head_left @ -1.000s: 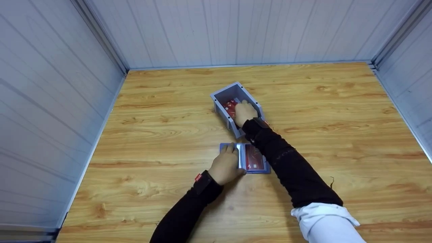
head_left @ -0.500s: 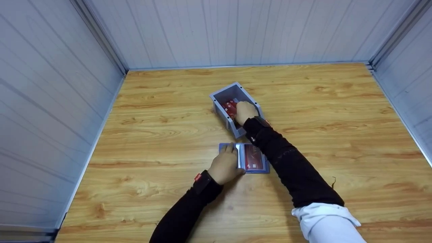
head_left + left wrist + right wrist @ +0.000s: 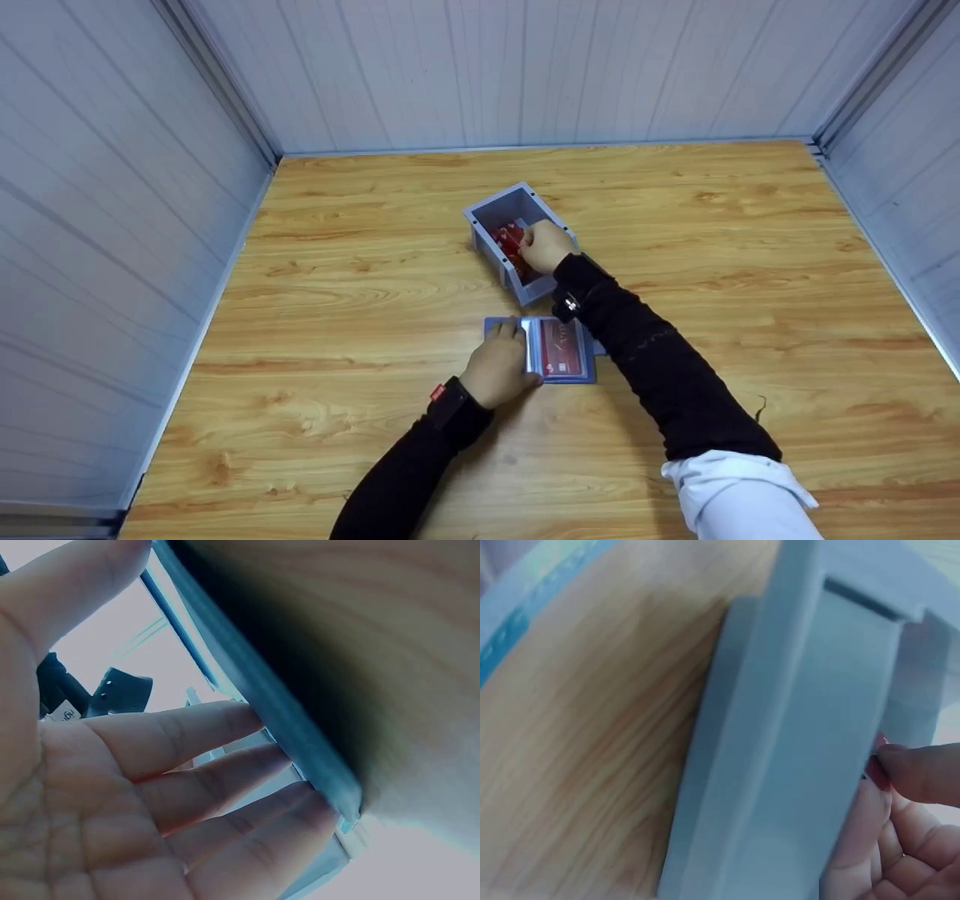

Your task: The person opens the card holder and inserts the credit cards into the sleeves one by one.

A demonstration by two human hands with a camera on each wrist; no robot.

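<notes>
A blue card holder (image 3: 590, 373) lies spread on the wooden table, with a red card (image 3: 562, 349) in the clear sleeve on its right side. My left hand (image 3: 496, 369) rests on the holder's left side, fingers straight across it and thumb by its lower edge. Beyond it stands a grey bin (image 3: 491, 201) with several red cards (image 3: 508, 234) inside. My right hand (image 3: 547, 246) is over the bin's right side. In the right wrist view, its thumb and finger pinch a red card (image 3: 879, 774), mostly hidden behind the bin wall (image 3: 810, 727).
White panel walls (image 3: 525, 75) enclose the table (image 3: 337, 300) at the back and both sides. The bin sits at an angle just behind the card holder. My right forearm (image 3: 660, 367) passes over the table close to the holder's right edge.
My right hand has risen a little out of the bin, its fingers drawn together on a card. The left hand stays on the card holder.
</notes>
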